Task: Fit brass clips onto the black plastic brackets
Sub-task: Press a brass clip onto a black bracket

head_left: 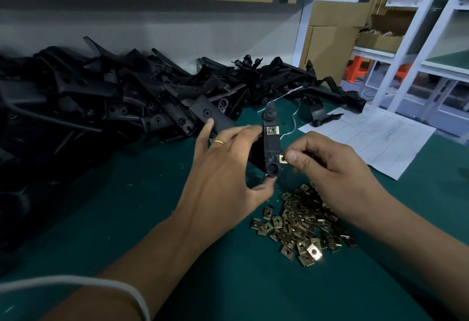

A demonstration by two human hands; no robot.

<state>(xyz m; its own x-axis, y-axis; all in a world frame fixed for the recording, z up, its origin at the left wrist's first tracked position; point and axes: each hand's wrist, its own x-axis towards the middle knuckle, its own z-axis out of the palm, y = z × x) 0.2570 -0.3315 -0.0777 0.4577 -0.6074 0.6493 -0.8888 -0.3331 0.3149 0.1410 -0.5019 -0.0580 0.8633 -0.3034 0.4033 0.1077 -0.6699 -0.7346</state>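
Note:
My left hand [228, 166] holds a black plastic bracket [271, 148] upright above the green mat, thumb under its lower end and fingers along its left side. One brass clip [272, 130] sits on the bracket's upper part. My right hand [327, 162] pinches a second brass clip [283, 159] between thumb and forefinger, right against the bracket's lower right edge. A heap of loose brass clips [304, 227] lies on the mat below my right hand.
A big pile of black brackets [127, 97] fills the left and back of the green mat [177, 219]. A printed paper sheet [375, 138] lies at the right. White shelf posts [302, 31] and cardboard boxes stand behind.

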